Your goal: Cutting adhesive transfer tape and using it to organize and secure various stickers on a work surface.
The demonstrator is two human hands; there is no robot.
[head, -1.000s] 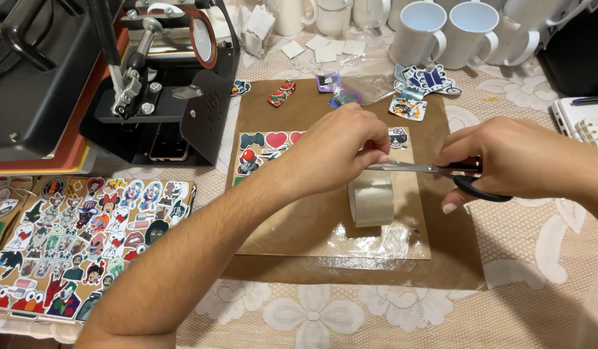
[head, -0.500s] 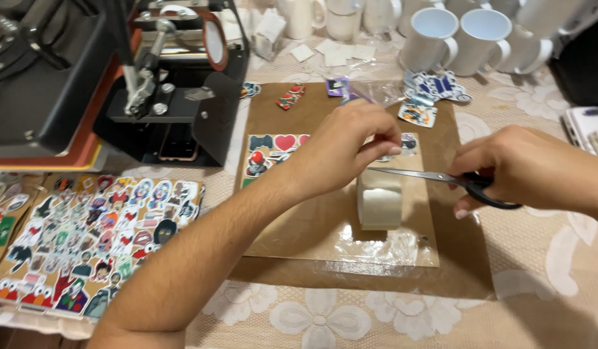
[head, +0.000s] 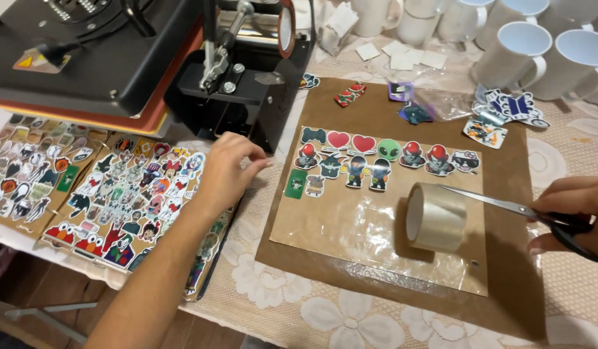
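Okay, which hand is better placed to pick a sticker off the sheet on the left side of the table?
Left. The left hand hovers empty at the edge of the sticker sheet, fingers loosely curled. The right hand is across the table, gripping the scissors beside the tape roll.

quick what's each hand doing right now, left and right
Left hand: fingers loosely curled above the sticker sheets; whether it pinches anything cannot be told.
Right hand: closed on the scissors, blades by the tape roll.
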